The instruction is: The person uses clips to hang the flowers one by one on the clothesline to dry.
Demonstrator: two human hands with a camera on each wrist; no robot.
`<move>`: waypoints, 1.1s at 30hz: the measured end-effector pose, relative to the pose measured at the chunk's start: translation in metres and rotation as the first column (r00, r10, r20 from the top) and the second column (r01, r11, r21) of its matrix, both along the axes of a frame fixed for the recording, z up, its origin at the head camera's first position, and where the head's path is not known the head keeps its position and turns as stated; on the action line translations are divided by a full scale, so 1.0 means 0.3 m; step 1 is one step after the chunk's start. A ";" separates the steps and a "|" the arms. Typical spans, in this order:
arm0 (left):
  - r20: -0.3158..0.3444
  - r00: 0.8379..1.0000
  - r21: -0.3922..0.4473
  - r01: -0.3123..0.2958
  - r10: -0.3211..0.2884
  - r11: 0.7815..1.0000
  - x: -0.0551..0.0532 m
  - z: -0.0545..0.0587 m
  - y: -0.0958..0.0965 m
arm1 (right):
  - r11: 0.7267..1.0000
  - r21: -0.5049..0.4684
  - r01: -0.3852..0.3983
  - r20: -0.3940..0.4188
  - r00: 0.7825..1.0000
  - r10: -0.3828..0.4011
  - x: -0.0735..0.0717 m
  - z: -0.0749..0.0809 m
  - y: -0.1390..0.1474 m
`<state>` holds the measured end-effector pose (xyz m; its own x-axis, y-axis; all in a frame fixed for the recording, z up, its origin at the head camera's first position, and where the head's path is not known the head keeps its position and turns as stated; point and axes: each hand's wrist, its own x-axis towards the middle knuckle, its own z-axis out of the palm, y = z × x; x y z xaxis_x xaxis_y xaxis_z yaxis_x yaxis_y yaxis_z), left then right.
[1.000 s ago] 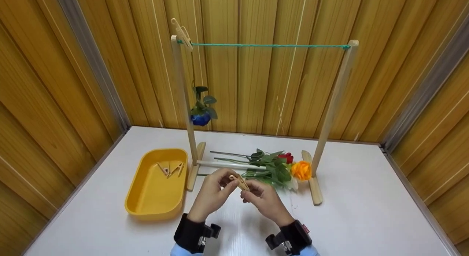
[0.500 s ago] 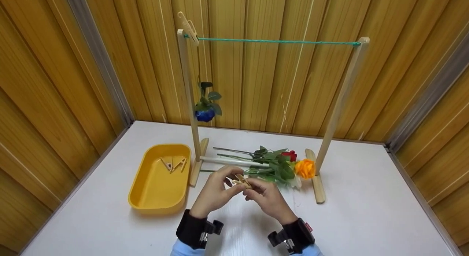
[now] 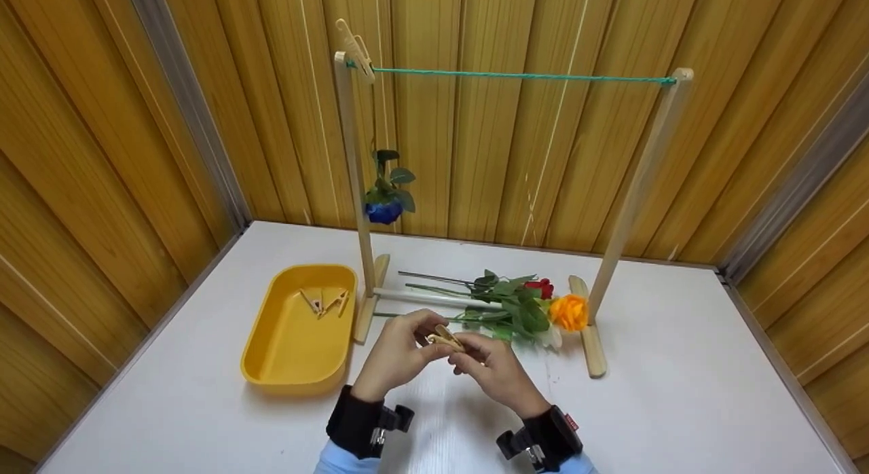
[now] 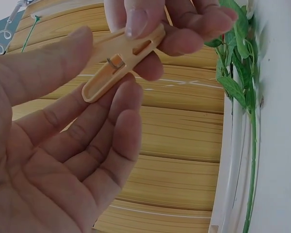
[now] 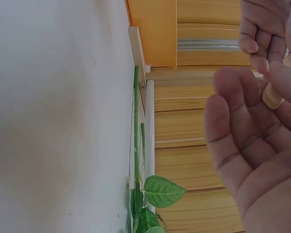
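A light tan clothespin is held between both hands above the table's front middle. My left hand pinches its one end between thumb and fingers. At its other end, the thumb and fingers of my right hand grip it. In the right wrist view only a rounded tip of the clothespin shows past the right fingers. Just beyond the hands lie several artificial roses, among them an orange rose, a red rose and a white one, with green leaves and stems.
A wooden stand carries a green cord. Another clothespin on the cord's left end holds a blue rose upside down. At left, a yellow tray contains several clothespins. A wood-patterned wall stands behind.
The clothespin has turned between the fingers, from steeply slanted to lying flatter. Both hands stay close together. The head view has shifted slightly.
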<state>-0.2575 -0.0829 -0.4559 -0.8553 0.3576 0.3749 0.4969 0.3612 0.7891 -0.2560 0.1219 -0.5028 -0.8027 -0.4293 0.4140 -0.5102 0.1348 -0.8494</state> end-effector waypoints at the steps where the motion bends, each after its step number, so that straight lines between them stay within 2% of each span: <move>1: 0.000 1.000 0.005 0.000 0.000 1.000 -0.001 -0.001 0.001 | 1.000 0.000 0.004 -0.005 1.000 -0.004 -0.001 -0.002 -0.001; 6: -0.019 0.999 0.047 -0.040 0.041 0.998 -0.008 -0.009 0.006 | 0.998 0.027 0.051 -0.034 0.998 -0.050 -0.006 -0.011 0.004; 11: -0.075 0.987 0.124 -0.129 0.139 0.984 -0.015 -0.013 0.001 | 0.973 0.139 0.184 -0.113 0.979 -0.169 -0.032 -0.019 0.034; 16: -0.093 0.971 0.179 -0.201 0.220 0.963 -0.018 -0.007 -0.011 | 0.904 0.274 0.328 -0.240 0.934 -0.266 -0.091 -0.004 0.065; 20: -0.097 0.967 0.227 -0.209 0.236 0.951 -0.021 -0.004 -0.018 | 0.823 0.395 0.408 -0.333 0.899 -0.286 -0.141 0.014 0.074; 23: -0.110 0.966 0.242 -0.202 0.233 0.949 -0.023 -0.004 -0.020 | 0.770 0.476 0.424 -0.358 0.894 -0.271 -0.174 0.017 0.070; 28: -0.116 0.964 0.238 -0.209 0.241 0.948 -0.022 -0.004 -0.023 | 0.722 0.551 0.418 -0.381 0.896 -0.229 -0.215 -0.013 0.053; 33: -0.116 0.962 0.243 -0.213 0.246 0.947 -0.024 -0.001 -0.025 | 0.671 0.604 0.430 -0.394 0.893 -0.217 -0.232 -0.042 0.039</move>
